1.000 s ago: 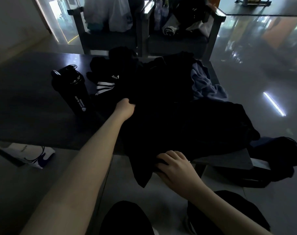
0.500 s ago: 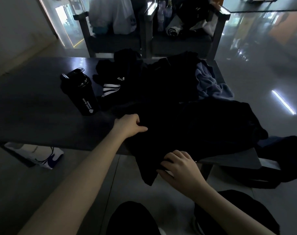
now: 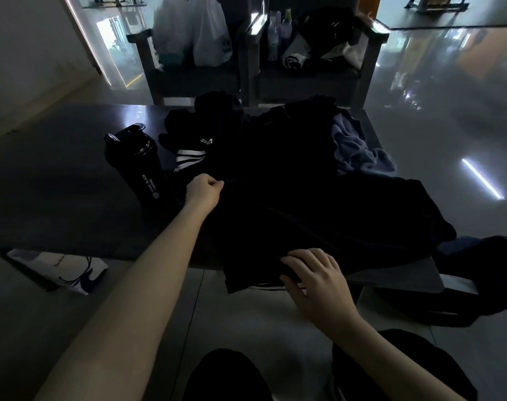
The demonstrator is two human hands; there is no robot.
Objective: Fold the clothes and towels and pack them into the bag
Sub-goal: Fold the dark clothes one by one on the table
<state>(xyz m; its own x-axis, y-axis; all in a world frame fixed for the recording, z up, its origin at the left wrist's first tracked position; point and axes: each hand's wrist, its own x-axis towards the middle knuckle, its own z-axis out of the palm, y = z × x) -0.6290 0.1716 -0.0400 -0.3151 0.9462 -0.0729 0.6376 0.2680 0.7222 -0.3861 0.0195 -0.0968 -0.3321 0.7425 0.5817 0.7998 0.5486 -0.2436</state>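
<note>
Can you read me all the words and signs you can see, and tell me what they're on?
No text here is clear enough to quote.
Black bottle: white lettering down its side, too blurred to read.
Striped black garment: small white logo above the stripes, unreadable.
White paper bag, lower left: tiny dark print, too small to read.
White plastic bag, at the back: dark mark, too blurred to read.

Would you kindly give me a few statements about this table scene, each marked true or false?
1. The left hand grips the black garment. True.
2. The black bottle lies on its side. False: it stands upright, beside the left hand.
3. The blue-grey towel lies on the table, far right. True.
4. The right hand holds the bottle. False: it holds the garment's near edge.
</note>
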